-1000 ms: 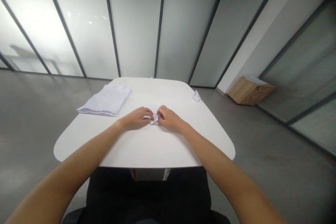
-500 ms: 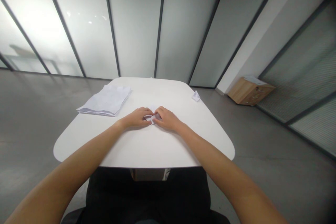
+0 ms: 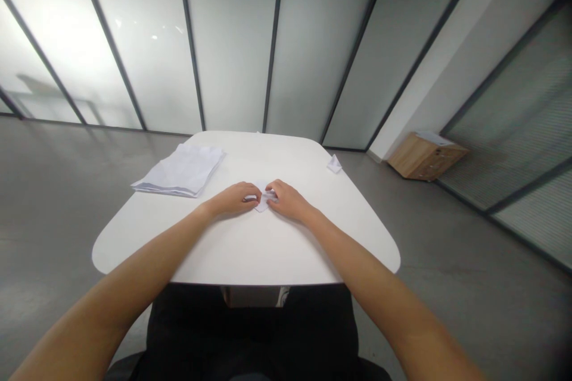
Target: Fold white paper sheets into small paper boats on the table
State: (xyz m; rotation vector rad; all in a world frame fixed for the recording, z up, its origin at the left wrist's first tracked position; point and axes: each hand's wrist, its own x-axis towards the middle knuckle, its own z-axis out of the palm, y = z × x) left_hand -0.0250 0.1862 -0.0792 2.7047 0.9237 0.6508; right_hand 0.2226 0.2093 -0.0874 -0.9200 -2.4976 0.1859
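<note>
A small folded white paper [image 3: 262,205] lies on the table in front of me, between my two hands. My left hand [image 3: 240,197] is closed on its left side, thumb and fingers curled together at the paper's edge. From the other side my right hand [image 3: 285,199] grips the paper's right part with thumb and fingertips. The fingers cover much of the paper, so its exact folds are hard to make out.
On the left of the white table [image 3: 250,256] lies a stack of white paper sheets [image 3: 181,169]. Near the right edge stands a small folded paper piece [image 3: 333,164]. A wooden drawer cabinet [image 3: 424,155] is on the floor beyond, by frosted glass panels [image 3: 227,41].
My right hand has shifted slightly right and its fingertips have drawn a little apart from the left hand's. More of the paper's near part shows between them.
</note>
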